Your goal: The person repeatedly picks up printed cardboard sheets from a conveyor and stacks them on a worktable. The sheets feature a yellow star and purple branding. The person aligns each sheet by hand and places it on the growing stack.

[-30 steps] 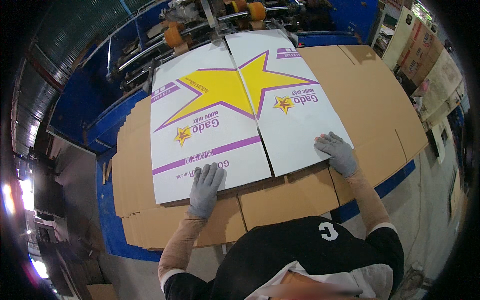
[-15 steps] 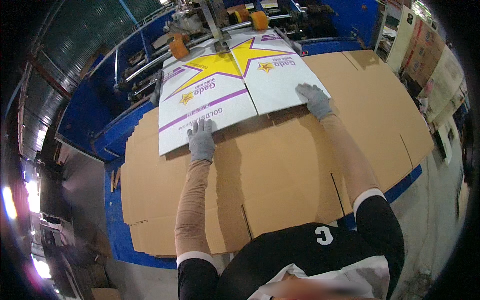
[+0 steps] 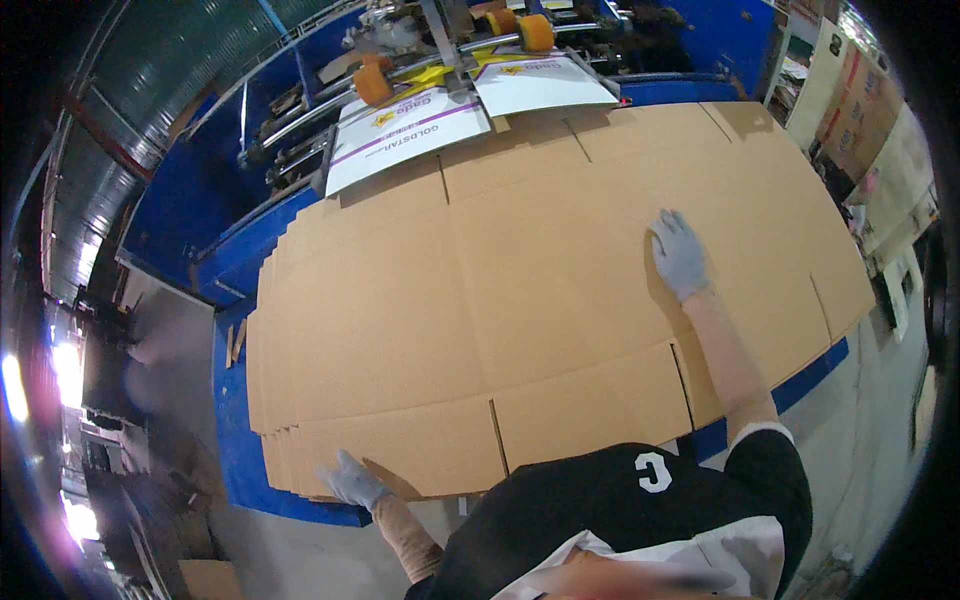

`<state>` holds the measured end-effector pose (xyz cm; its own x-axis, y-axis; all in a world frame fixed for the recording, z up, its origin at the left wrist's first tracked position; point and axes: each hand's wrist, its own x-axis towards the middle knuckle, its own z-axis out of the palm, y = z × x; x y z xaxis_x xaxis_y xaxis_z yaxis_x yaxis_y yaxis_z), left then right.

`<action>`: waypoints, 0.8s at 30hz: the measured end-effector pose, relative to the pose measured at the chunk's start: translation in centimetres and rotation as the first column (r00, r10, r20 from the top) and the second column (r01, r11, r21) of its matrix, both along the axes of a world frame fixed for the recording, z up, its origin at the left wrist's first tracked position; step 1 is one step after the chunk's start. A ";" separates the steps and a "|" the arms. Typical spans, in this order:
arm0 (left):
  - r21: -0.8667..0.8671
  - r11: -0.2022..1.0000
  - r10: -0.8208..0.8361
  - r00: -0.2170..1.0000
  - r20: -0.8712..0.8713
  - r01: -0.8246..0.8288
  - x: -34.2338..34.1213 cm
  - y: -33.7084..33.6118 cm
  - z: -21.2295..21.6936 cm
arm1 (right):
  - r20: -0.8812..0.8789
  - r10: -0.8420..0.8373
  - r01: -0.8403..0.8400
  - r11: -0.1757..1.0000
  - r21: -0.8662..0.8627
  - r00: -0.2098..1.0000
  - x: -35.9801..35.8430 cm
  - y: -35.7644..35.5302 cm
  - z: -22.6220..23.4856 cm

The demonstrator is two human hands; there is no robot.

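A stack of flat brown cardboard box blanks [image 3: 470, 290] lies in front of me, slotted along its near and far edges. My right hand [image 3: 680, 255], in a grey glove, is over the right part of the top blank, fingers extended and holding nothing. At the near left edge of the stack is my left hand [image 3: 355, 480], also gloved, its fingers outstretched by the blanks' edge; I cannot tell whether it touches them. Beyond the stack, a white printed cardboard blank [image 3: 410, 135] with purple and yellow print lies partly under the machine's rollers, apart from both hands.
The blue machine [image 3: 170, 220] spans the far side, with a metal bar and orange rollers [image 3: 537, 33]. A blue base [image 3: 235, 440] shows under the stack. At the right stand upright boards and a brown printed carton [image 3: 858, 110].
The white printed blank has moved away from me, farther under the rollers. Both hands have left it: the left drew back to the stack's near left edge, the right came back over the brown blanks.
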<state>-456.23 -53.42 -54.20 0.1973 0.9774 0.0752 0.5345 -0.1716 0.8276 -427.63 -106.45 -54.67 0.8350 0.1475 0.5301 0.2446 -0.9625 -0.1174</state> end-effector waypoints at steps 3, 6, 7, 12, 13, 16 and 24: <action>0.080 0.994 0.080 0.997 0.011 -0.081 -2.0 -1.2 0.0 | -0.030 -0.002 0.005 0.997 0.081 1.000 -5.3 0.0 0.3; -0.070 0.998 0.033 0.906 0.421 -0.003 -2.9 -1.3 0.2 | -0.029 0.030 -0.026 0.993 0.116 0.999 -9.1 -0.6 0.2; -0.136 0.991 0.084 0.791 0.605 -0.001 -3.1 -1.0 0.3 | -0.043 0.010 -0.004 0.992 0.126 0.999 -10.4 -0.9 0.1; -0.350 0.937 0.314 0.500 0.807 -0.025 -6.5 0.2 1.2 | -0.142 -0.156 0.191 0.939 0.286 0.977 -14.8 -1.6 0.7; -0.389 0.921 0.351 0.430 0.832 0.003 -7.1 0.5 1.5 | -0.113 -0.109 0.138 0.944 0.300 0.988 -15.3 -1.4 1.0; -0.507 0.810 0.445 0.255 0.858 0.293 -8.1 0.2 2.4 | -0.155 -0.086 0.136 0.926 0.353 0.984 -16.0 -0.1 2.3; -0.241 0.823 -0.167 0.625 0.762 0.514 -7.4 -4.0 8.1 | -0.383 0.244 0.243 0.456 0.856 0.891 -15.9 4.5 7.6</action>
<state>-463.65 -57.40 -46.09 0.5817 0.8124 -0.0403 -0.2398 0.2186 0.9459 -443.51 -102.00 -47.06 0.9831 -0.1829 -0.0090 -0.0608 -0.2793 -0.9583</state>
